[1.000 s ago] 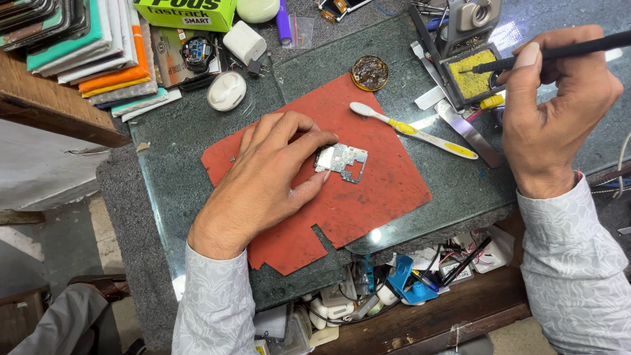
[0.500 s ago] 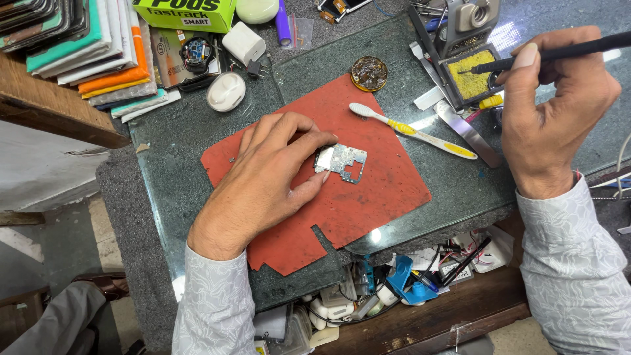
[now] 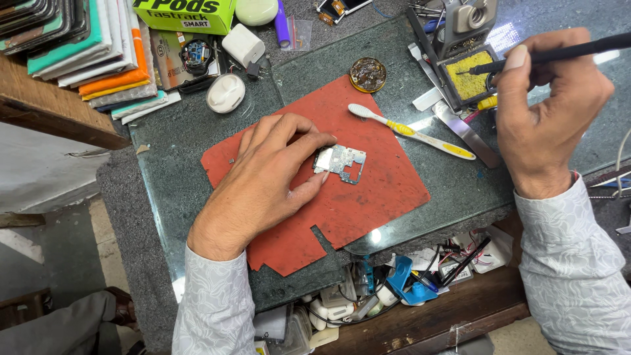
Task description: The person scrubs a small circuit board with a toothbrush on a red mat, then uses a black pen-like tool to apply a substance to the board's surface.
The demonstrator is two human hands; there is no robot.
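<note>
A clutter of white chargers, cables and a blue plastic tool (image 3: 402,281) fills the wooden tray (image 3: 460,315) under the near edge of the table, nearest the camera. Above it, on the dark green glass-topped table (image 3: 197,164), lies a red rubber work mat (image 3: 368,197), and at its middle rests a small silver circuit board (image 3: 340,162), flat on the mat. The left hand (image 3: 263,187) pins the board at its left edge, thumb and forefinger closed on it, the other fingers spread on the mat. The board looks light, thin and stiff, and probably fragile across its populated face, so the bare edges, where the fingers already sit, seem the safest place to hold it. Just beyond the mat's right side lies a white and yellow toothbrush (image 3: 414,131). The right hand (image 3: 545,112) is closed around a slim black soldering iron (image 3: 565,54), whose tip touches a yellow cleaning sponge (image 3: 468,81) seated in the metal tray of the iron stand (image 3: 460,46). A small round tin (image 3: 367,73) at the mat's far edge holds brown flux paste. Farther back stand a white earbud case (image 3: 225,93), a white charger cube (image 3: 243,45), a lime-green carton (image 3: 187,13) and a stack of coloured phone covers (image 3: 85,52).
</note>
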